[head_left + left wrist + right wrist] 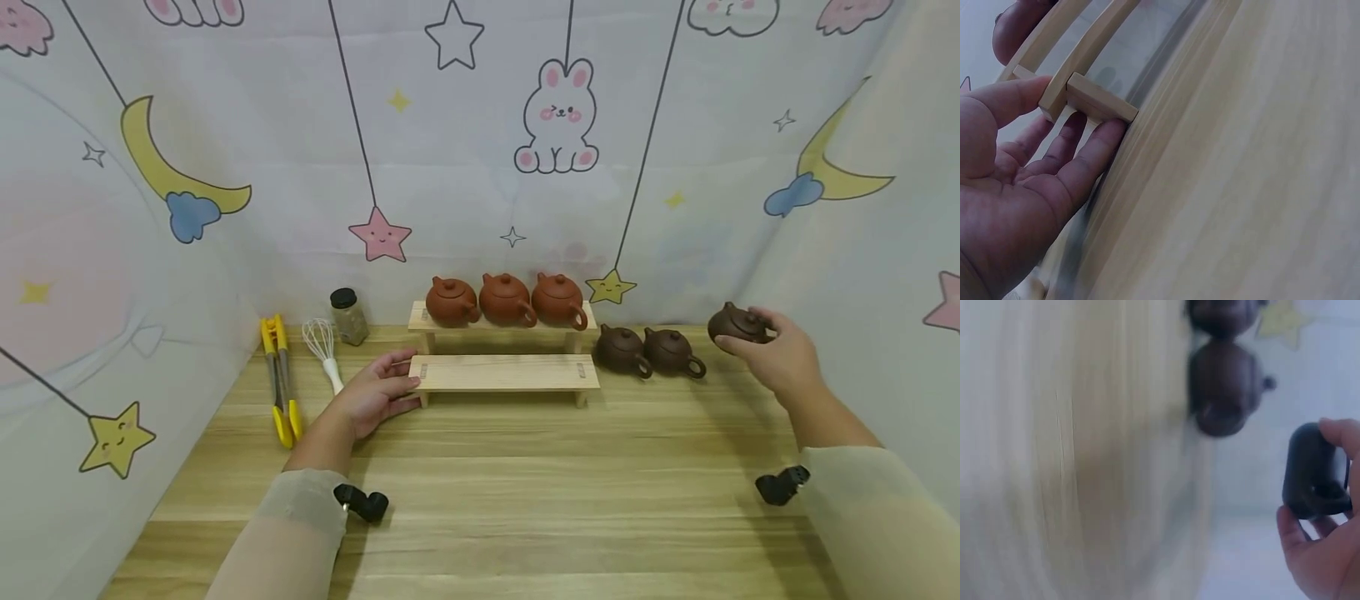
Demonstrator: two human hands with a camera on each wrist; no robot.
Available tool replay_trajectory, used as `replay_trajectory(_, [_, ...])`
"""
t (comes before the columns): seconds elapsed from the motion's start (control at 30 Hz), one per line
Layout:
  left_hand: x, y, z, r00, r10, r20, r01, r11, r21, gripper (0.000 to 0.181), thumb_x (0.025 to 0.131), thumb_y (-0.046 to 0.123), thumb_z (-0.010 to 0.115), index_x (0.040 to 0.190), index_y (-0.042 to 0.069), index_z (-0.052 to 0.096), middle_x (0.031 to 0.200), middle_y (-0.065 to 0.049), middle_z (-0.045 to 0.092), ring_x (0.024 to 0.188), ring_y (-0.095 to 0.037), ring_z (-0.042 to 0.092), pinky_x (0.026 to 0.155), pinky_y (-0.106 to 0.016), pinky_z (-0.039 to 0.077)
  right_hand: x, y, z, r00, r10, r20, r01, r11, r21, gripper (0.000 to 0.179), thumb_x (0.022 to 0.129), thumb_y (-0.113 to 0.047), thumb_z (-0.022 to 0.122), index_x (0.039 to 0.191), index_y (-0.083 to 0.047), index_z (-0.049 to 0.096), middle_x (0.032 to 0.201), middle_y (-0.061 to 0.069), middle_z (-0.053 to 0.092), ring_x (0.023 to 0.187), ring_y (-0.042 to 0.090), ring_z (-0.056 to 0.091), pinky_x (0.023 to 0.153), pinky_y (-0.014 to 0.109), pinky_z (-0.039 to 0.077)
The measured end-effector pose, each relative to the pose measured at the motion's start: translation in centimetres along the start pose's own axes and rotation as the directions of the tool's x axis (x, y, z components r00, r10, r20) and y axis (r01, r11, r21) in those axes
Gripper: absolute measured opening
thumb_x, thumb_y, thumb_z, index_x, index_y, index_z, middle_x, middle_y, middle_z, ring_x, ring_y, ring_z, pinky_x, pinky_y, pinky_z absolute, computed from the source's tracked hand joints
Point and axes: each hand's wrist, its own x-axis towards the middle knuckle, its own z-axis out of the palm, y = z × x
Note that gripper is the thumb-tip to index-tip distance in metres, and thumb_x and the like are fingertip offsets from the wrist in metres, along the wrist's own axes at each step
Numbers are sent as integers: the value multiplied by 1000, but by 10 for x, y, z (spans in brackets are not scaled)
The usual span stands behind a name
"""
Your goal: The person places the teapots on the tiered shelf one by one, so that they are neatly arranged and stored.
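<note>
My left hand [375, 393] holds the left end of the front wooden stand [504, 372], a low pale riser. In the left wrist view one digit touches the board's edge and other fingers [1088, 153] lie against its leg [1100, 100]. Out to the right, my right hand [791, 354] grips a dark brown teapot [733, 323] by its body, raised above the table. The right wrist view has this teapot [1307, 472] between thumb and fingers. Two more dark teapots, one [621, 348] beside the other [670, 352], sit right of the stands.
Three reddish-brown teapots [505, 298] line the rear wooden stand [420, 315]. At the left lie yellow-and-grey tongs [281, 379] and a white-handled whisk [322, 346], near a black-lidded jar [348, 317]. Printed curtains [480, 167] enclose the back and sides of the wooden table [555, 500].
</note>
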Motion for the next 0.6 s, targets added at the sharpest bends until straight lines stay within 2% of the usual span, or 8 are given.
replay_trajectory(0.1, [-1, 0, 0, 1000, 0, -1, 0, 1000, 5, 69, 108, 6, 60, 169, 12, 27, 166, -20, 36, 127, -19, 62, 111, -46, 58, -14, -15, 0, 999, -40, 24, 40, 999, -25, 103, 97, -63, 70, 172, -12, 21, 166, 34, 35, 142, 56, 44, 95, 58, 53])
replay_trajectory(0.3, [-1, 0, 0, 1000, 8, 3, -8, 1000, 1, 70, 108, 6, 60, 169, 12, 27, 166, -20, 36, 126, -19, 62, 111, -46, 58, -46, -51, 9, 985, -113, 128, 123, 990, -72, 102, 95, -66, 72, 172, -21, 24, 163, 33, 42, 143, 55, 46, 95, 57, 53])
replay_trajectory(0.43, [-1, 0, -1, 1000, 2, -1, -2, 1000, -3, 70, 108, 6, 60, 169, 12, 27, 165, -20, 37, 124, -18, 63, 110, -45, 58, -63, -72, 25, 968, -189, 167, 201, 978, -59, 95, 94, -61, 77, 170, -23, 33, 163, 28, 46, 142, 50, 51, 98, 55, 54])
replay_trajectory(0.6, [-2, 1, 0, 1000, 2, 0, -2, 1000, -1, 69, 108, 5, 60, 169, 12, 27, 164, -20, 37, 124, -17, 63, 110, -45, 58, -80, -96, 52, 939, -273, 210, 278, 961, 5, 88, 91, -54, 83, 164, -24, 43, 161, 19, 49, 140, 41, 56, 104, 53, 54])
